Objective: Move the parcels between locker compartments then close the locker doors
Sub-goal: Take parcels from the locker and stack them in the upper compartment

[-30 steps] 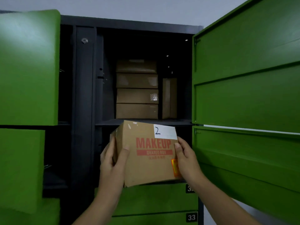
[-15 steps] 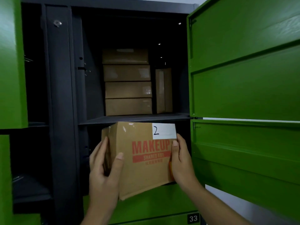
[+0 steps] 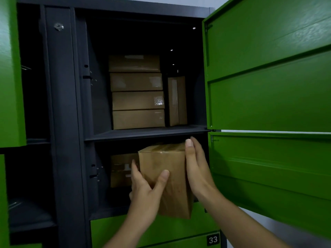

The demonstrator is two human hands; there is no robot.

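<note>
Two hands clamp the brown parcel at the lower compartment's mouth: left hand beneath its near corner, right hand flat on its side. Best keep it level and slide it in beside the parcel behind, clear of the shelf. Plain, taped cardboard.

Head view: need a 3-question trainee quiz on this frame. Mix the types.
1. True or false: the upper compartment holds a stack of four flat boxes.
2. The held parcel is at which compartment? A) upper B) lower C) the closed one marked 33
3. Fill in: beside the stack, on its right, one box stands ____.

Key: 1 true; 2 B; 3 upright. The left hand and right hand grip the parcel's sides.
</note>
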